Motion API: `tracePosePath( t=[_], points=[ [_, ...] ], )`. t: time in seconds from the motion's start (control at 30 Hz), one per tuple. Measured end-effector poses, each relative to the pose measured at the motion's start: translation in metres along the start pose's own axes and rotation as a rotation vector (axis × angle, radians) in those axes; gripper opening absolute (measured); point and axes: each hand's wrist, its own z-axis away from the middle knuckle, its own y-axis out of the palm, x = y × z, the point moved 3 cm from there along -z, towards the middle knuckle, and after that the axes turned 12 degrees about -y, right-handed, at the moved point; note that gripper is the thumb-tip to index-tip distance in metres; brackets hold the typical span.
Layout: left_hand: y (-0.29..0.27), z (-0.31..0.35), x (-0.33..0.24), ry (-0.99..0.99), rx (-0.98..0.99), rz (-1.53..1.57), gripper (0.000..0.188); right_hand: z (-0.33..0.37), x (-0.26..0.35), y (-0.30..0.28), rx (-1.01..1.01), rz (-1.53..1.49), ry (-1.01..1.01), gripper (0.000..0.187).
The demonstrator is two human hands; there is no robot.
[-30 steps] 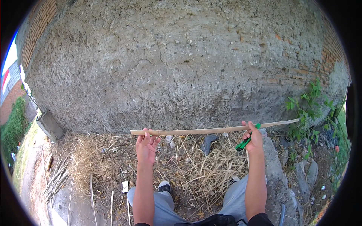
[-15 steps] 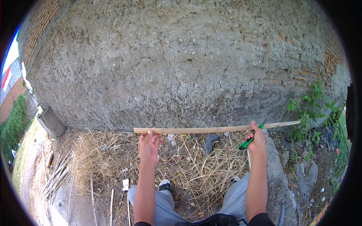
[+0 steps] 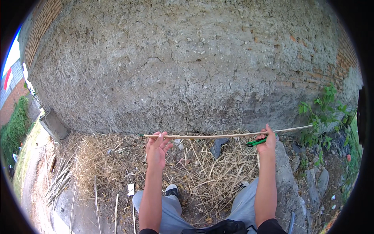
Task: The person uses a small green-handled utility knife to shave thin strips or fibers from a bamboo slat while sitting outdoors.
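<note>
A long, thin bamboo strip (image 3: 206, 136) stretches level in front of me, its right end rising slightly toward a leafy plant. My left hand (image 3: 157, 153) pinches it near the left end between thumb and fingers, the other fingers loosely curled. At the right, my right hand (image 3: 267, 145) holds both the strip and a slim green-handled knife (image 3: 257, 143). The knife lies across the palm beneath the strip; its blade cannot be made out. The strip's narrow edge faces me.
A rough, crumbling wall (image 3: 187, 78) rises just beyond the strip. Dry straw and shavings (image 3: 210, 175) cover the ground between my feet. More bamboo strips (image 3: 58, 187) lie at the left. A green plant (image 3: 325, 107) grows at the right, beside a concrete ledge (image 3: 286, 183).
The strip has rolled about its length, from its broad face to its narrow edge. My left hand has shifted slightly right, and the green knife now lies flatter in my right hand.
</note>
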Motion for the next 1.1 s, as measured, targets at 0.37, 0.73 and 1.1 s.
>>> tracePosePath(
  t=[0.37, 0.73, 1.1],
  points=[
    [-0.002, 0.001, -0.002, 0.015, 0.041, 0.024, 0.04, 0.01, 0.002, 0.014, 0.162, 0.024, -0.152, 0.036],
    [0.001, 0.008, -0.007, -0.083, 0.181, 0.034, 0.068, -0.018, 0.02, -0.011, -0.061, -0.196, -0.192, 0.021],
    [0.007, 0.008, -0.001, 0.008, 0.035, 0.002, 0.056, -0.013, 0.022, -0.012, -0.18, -0.245, -0.174, 0.015]
  ],
)
